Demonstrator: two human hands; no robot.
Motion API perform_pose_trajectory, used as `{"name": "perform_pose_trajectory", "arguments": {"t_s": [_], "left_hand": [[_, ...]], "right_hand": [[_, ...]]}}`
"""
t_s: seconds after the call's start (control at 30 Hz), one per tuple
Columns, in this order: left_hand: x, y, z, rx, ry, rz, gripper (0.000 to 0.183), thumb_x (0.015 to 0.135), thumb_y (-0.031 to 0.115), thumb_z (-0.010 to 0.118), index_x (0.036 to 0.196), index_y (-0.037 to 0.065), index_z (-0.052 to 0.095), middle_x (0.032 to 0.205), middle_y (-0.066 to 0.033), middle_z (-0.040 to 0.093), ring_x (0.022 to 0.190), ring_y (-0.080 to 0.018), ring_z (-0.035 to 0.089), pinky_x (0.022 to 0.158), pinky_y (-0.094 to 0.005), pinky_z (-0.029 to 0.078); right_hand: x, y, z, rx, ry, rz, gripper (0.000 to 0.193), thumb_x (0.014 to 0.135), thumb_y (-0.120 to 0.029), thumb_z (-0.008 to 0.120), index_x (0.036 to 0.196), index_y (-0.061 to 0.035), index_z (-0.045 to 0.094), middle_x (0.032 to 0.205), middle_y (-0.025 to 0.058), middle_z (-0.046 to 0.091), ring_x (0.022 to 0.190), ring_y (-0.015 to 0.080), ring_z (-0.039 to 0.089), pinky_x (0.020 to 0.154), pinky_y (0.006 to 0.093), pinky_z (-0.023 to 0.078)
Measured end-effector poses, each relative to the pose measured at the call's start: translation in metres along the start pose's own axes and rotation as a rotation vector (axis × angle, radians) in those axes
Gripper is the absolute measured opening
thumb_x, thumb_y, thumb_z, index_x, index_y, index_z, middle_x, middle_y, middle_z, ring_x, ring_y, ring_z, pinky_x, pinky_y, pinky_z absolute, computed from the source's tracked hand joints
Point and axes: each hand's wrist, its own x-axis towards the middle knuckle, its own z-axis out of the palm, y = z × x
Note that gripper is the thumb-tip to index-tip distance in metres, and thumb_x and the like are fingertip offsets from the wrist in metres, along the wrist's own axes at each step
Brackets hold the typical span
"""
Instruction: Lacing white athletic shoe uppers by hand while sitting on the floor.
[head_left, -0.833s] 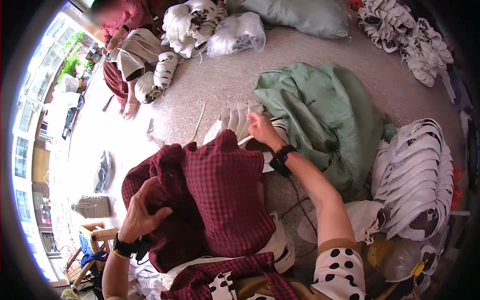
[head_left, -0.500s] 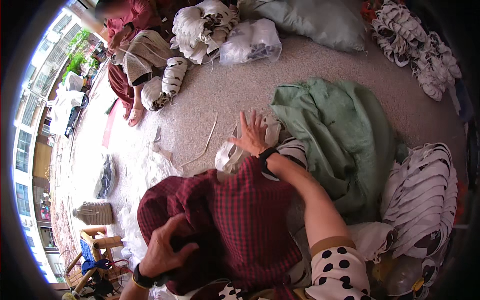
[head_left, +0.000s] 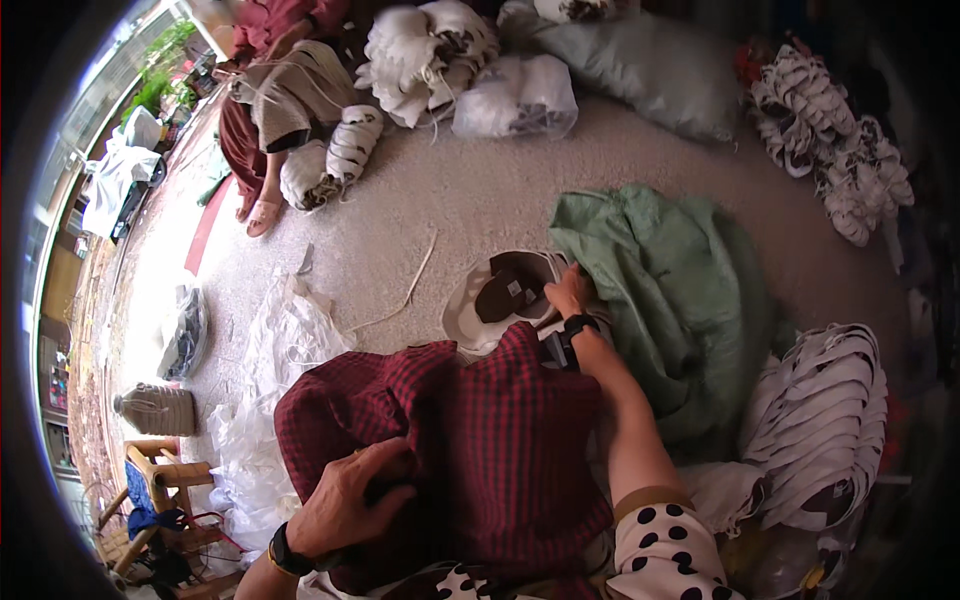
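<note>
A dark red and black checked cloth (head_left: 505, 440) is spread over my lap. My left hand (head_left: 355, 495) rests against its left part, thumb and fingers apart, with nothing visible between them. Beyond the cloth, my right hand (head_left: 568, 292) reaches forward to the right edge of a pale, curved fabric piece (head_left: 465, 305). Dark brown flat pieces (head_left: 508, 290) with a small white label lie within its curve. My right fingers are drawn together there; what they grip is hidden. The crumpled green sack (head_left: 680, 290) lies just right of that hand.
Layered white strips (head_left: 825, 420) form a bundle on the right. Clear plastic sheeting (head_left: 265, 380) and a bamboo stool (head_left: 165, 470) are at left. A seated person (head_left: 275, 110) works at far left, near tied white bundles (head_left: 350, 150). A grey sack (head_left: 640, 70) lies at the back.
My right hand has moved right and its spread fingers have drawn together, uncovering the dark brown pieces. My left hand stays at the checked cloth. The view has shifted slightly.
</note>
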Motion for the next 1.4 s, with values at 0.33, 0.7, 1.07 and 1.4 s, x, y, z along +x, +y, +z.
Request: {"name": "perform_pose_trajectory", "arguments": {"t_s": [0.33,0.7,1.07,1.4], "left_hand": [[-0.009,-0.009,-0.028,-0.726,0.448,0.001,0.038,0.101,0.019,0.056,0.133,-0.001,0.053,0.105,-0.0118,0.068,0.088,-0.0134,0.066,0.078,-0.0284,0.056],[-0.043,0.042,-0.022,-0.630,0.618,0.389,0.095,0.087,0.056,0.064,0.152,0.000,0.024,0.150,-0.0169,0.039,0.136,-0.0272,0.042,0.113,-0.0390,0.033],[-0.098,0.003,0.014,-0.875,0.716,0.113,0.078,0.091,0.041,0.066,0.151,0.004,0.031,0.135,-0.0124,0.053,0.120,-0.0218,0.055,0.103,-0.0355,0.044],[-0.063,-0.030,0.051,-0.514,0.623,0.038,0.084,0.095,0.048,0.056,0.153,0.000,0.020,0.134,-0.0323,0.050,0.129,-0.0419,0.046,0.108,-0.0432,0.036]], "right_hand": [[-0.015,-0.137,-0.150,1.194,-0.306,-0.422,0.057,0.083,-0.004,0.061,0.138,-0.0016,0.047,0.124,0.0104,0.061,0.111,0.0211,0.059,0.095,0.0333,0.047],[-0.225,-0.191,-0.255,0.670,-0.846,-1.047,0.050,0.092,-0.015,0.059,0.139,-0.0027,0.046,0.130,0.0108,0.058,0.117,0.0217,0.056,0.100,0.0337,0.045],[-0.243,-0.174,-0.208,1.324,-1.364,-0.104,0.043,0.099,-0.027,0.054,0.133,-0.0016,0.054,0.126,0.0125,0.063,0.112,0.0229,0.061,0.098,0.0339,0.048],[-0.231,-0.213,-0.190,0.321,-0.325,-1.111,0.038,0.101,-0.031,0.050,0.125,-0.0049,0.062,0.110,0.0047,0.069,0.093,0.0158,0.067,0.084,0.0320,0.054]]}}
